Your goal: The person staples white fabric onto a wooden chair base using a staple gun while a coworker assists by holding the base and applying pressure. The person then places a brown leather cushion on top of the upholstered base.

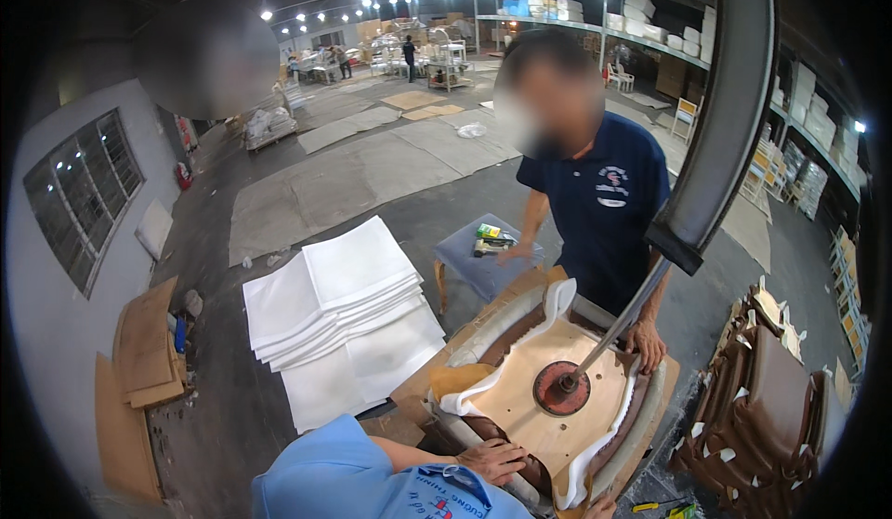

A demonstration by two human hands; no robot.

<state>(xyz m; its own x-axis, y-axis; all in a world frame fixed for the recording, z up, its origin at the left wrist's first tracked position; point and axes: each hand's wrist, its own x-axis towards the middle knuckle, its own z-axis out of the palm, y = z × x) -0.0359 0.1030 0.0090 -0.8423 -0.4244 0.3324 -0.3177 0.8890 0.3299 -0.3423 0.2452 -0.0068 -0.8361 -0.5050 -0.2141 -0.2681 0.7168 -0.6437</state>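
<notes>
A wooden seat panel (534, 370) lies in a padded grey-rimmed frame (650, 417), with white foam (469, 398) and a brown leather-like cover (613, 440) around its edges. A round red press plate (562, 391) on a metal rod bears on the panel. My left hand (494, 461) is at the near left edge, fingers bent over the brown cover. Only part of my right hand (602, 509) shows at the lower border, beside the near corner of the white foam; its grip is hidden. Across from me, a co-worker's hand (646, 344) rests on the far right edge.
White foam sheets (344, 305) are stacked at left. The co-worker's other hand is over a blue-grey stool (465, 254) with small tools. Brown covers (757, 407) are piled at right. A thick metal column (720, 101) rises above the rod. Cardboard (130, 407) leans at far left.
</notes>
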